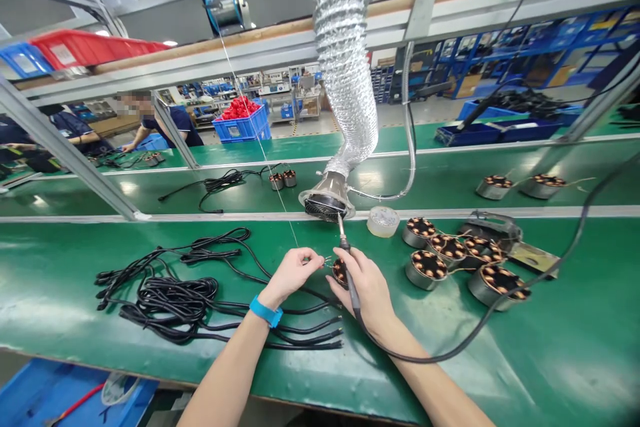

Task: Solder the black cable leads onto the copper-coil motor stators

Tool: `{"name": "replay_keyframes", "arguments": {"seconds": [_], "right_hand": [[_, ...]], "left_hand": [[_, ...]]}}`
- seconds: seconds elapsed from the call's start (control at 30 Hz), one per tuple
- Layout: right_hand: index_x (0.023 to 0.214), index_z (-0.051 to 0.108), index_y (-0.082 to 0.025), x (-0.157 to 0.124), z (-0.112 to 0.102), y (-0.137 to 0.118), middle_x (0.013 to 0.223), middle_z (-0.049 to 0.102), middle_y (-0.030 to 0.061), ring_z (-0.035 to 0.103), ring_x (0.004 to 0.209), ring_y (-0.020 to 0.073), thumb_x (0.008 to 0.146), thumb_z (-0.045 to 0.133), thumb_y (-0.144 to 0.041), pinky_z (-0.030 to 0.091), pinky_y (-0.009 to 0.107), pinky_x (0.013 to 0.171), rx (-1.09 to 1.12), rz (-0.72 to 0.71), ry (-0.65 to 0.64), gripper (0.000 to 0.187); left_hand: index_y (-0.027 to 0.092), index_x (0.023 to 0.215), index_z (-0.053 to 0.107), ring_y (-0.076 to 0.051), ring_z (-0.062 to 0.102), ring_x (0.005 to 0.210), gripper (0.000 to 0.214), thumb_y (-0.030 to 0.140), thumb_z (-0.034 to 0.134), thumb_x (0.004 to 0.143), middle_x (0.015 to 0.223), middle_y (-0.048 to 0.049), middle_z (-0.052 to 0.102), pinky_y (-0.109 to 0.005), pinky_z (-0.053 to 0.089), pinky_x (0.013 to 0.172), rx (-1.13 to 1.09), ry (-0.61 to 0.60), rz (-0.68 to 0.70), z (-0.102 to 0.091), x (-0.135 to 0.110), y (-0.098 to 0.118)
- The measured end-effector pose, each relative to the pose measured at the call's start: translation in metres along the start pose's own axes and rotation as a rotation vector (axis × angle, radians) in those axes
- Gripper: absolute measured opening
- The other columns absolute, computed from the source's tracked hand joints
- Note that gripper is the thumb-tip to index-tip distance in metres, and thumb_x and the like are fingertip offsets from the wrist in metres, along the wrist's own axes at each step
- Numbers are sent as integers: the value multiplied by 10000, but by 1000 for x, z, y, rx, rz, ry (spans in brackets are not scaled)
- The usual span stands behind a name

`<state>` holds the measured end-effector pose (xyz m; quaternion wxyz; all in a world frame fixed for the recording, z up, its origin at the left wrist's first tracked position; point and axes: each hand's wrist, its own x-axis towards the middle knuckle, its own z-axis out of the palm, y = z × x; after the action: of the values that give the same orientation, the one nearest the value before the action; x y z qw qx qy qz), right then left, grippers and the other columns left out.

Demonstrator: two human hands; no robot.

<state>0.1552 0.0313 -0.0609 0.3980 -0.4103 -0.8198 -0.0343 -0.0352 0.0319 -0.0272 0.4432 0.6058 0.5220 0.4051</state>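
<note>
Workbench (500, 373) gleams green beneath the soldering iron (353, 292) and silver duct (345, 47).

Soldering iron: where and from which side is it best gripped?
The soldering iron is probably best gripped by its dark handle, from the near right side, where the right hand has it: the slim metal tip points away toward the extraction funnel, and the cable trails from the near end.

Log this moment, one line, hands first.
left hand: pinching thin wires; right hand: holding soldering iron, by wound stator; bench left: black cables; bench right: more stators
</note>
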Motion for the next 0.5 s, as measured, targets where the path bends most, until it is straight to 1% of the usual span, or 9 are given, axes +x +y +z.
{"name": "replay_keyframes", "arguments": {"seconds": [0.1, 0.2, 0.27, 0.33, 0.43, 0.5], "right_hand": [[1338, 497, -202, -1, 1, 3, 1227, 574, 138, 621, 929, 257, 893, 604, -237, 545, 398, 800, -17, 2, -16, 459], [1343, 484, -209, -1, -1, 3, 1231, 569, 139, 625, 950, 263, 894, 594, -221, 557, 409, 815, 4, 14, -20, 462], [1351, 471, -218, 0, -2, 2, 1239, 560, 137, 626, 988, 266, 892, 592, -210, 562, 410, 833, 38, 33, -35, 475], [1355, 461, -224, 1, -2, 2, 1253, 547, 134, 621, 1029, 268, 886, 594, -189, 561, 411, 859, 74, 51, -52, 488], [1356, 453, -228, 1, -1, 3, 1271, 534, 128, 614, 1051, 266, 877, 602, -159, 552, 413, 889, 107, 68, -75, 507], [1359, 448, -229, 1, 0, 3, 1266, 536, 122, 616, 1039, 261, 871, 611, -151, 550, 408, 887, 121, 72, -77, 520]], "left_hand": [[129, 741, 668, -107, 521, 630, 272, 394, 727, 759, 718, -13, 646, -228, 386, 612, -63, -17, -49, -3, 0, 2], [123, 770, 656, -60, 403, 518, 282, 354, 789, 678, 646, 26, 575, -207, 292, 509, -137, -14, -133, -8, 1, 1], [119, 774, 647, -42, 329, 479, 323, 377, 803, 658, 604, 46, 521, -206, 216, 470, -187, -30, -171, -10, 2, -2], [113, 769, 648, -35, 292, 470, 373, 421, 817, 642, 591, 53, 493, -212, 165, 459, -227, -64, -183, -11, 4, -5], [109, 768, 663, -32, 259, 466, 442, 487, 834, 616, 581, 57, 473, -223, 124, 454, -258, -111, -196, -6, 4, -7], [106, 759, 672, -31, 222, 458, 472, 525, 831, 609, 554, 66, 446, -229, 110, 454, -254, -122, -208, -1, 4, -5]]}}
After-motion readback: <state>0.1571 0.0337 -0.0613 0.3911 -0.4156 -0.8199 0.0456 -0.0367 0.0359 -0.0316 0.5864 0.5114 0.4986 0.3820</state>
